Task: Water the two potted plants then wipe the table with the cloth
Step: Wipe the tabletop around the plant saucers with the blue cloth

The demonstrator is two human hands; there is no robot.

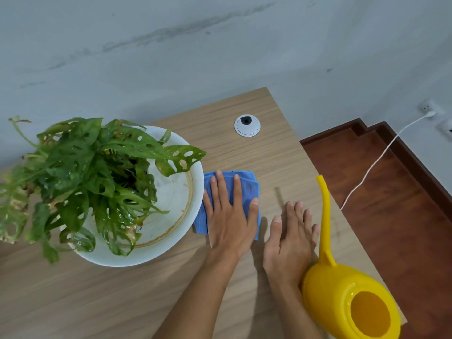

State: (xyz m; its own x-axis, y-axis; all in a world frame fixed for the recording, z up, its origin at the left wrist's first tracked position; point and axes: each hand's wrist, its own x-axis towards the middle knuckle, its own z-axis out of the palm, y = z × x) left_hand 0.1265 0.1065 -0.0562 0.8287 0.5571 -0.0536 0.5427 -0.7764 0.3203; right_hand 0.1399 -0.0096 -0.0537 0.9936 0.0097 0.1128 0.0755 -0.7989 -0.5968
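Note:
A blue cloth [247,183], folded, lies on the wooden table [244,152] just right of a white pot [171,192]. The pot holds a green plant with holed leaves [80,167]. My left hand [230,216] presses flat on the cloth with fingers spread. Flat on the bare table beside it rests my right hand [291,241], holding nothing. A yellow watering can [349,304] stands at the table's right edge, its long spout [325,211] pointing away from me, close to my right hand. Only one potted plant is in view.
A round grey cable grommet [247,126] sits in the table near the wall. The table's right edge drops to a red-brown wooden floor [391,204]. A white cable [381,152] runs across the floor to a wall socket [428,108].

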